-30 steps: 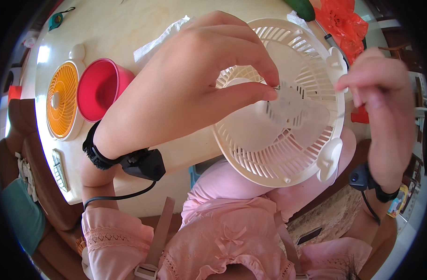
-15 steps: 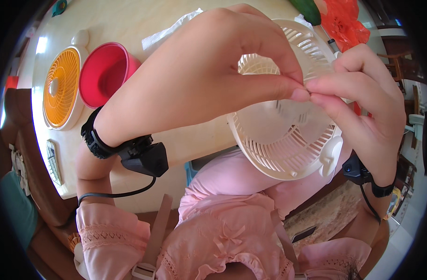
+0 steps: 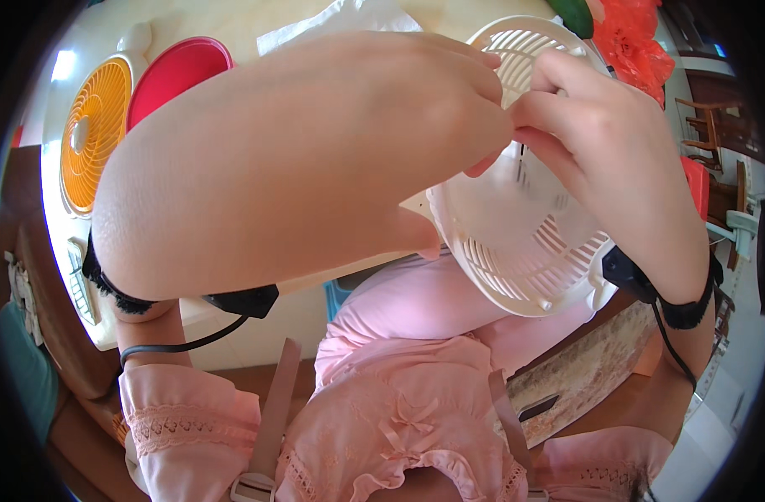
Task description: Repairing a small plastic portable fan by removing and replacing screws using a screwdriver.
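My left hand stretches across from the left, palm down, its thumb standing well apart from the fingers. Its fingertips are partly hidden beside my right hand. Opposite it, my right hand is closed, thumb and forefinger pressed together near the left fingers; whatever they pinch is hidden or too small to make out. Below both hands a round white slotted plastic basket rests tilted between the table edge and my lap. Its middle is blurred and pale.
At the left of the table are an orange-and-white slotted round basket and a pinkish-red bowl. White paper lies at the back. A green cucumber-like vegetable and a red plastic bag sit far right.
My left thumb has come away from the fingertip pinch and dropped lower, and the left forearm has swung up across the bowl. My right hand has shifted up and left, still pinching.
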Tool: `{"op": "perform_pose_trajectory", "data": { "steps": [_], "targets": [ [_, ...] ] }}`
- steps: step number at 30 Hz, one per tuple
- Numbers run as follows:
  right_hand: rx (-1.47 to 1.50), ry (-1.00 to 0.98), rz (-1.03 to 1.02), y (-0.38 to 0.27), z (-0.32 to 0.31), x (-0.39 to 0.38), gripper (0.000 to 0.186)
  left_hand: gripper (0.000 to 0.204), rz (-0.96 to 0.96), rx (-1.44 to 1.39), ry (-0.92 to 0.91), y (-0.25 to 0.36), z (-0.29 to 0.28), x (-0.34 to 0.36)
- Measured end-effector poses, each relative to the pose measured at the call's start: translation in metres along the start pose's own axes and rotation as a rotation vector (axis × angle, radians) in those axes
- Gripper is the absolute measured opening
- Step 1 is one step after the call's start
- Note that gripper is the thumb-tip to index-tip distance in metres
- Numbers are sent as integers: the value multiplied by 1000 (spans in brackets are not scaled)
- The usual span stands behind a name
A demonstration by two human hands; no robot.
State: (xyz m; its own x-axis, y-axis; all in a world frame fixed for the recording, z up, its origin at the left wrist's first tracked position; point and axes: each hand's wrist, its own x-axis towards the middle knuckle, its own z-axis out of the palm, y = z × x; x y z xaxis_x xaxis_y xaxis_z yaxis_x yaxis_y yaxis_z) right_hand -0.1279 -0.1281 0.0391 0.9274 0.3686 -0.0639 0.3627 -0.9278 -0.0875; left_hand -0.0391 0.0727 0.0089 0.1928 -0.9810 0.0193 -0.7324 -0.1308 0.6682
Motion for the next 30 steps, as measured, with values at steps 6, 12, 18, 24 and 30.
{"op": "perform_pose_trajectory", "data": {
  "steps": [6, 12, 18, 24, 30],
  "targets": [
    [-68, -14, 246, -11, 16, 15, 13, 17, 324, -69, -271, -20, -35, 18],
    [-37, -147, 139, -6, 14, 22, 6, 14, 162, 269, -154, -3, -29, 9],
    [-7, -150, 140, -5, 14, 27, 7, 21, 81, 354, -79, 12, -32, 6],
    [-11, -141, 124, -6, 15, 31, 9, 22, 116, 317, -33, 9, -27, -3],
    [87, -200, 228, 4, 13, 15, 18, 23, 133, 313, 11, 7, -23, -8]
  ]
}}
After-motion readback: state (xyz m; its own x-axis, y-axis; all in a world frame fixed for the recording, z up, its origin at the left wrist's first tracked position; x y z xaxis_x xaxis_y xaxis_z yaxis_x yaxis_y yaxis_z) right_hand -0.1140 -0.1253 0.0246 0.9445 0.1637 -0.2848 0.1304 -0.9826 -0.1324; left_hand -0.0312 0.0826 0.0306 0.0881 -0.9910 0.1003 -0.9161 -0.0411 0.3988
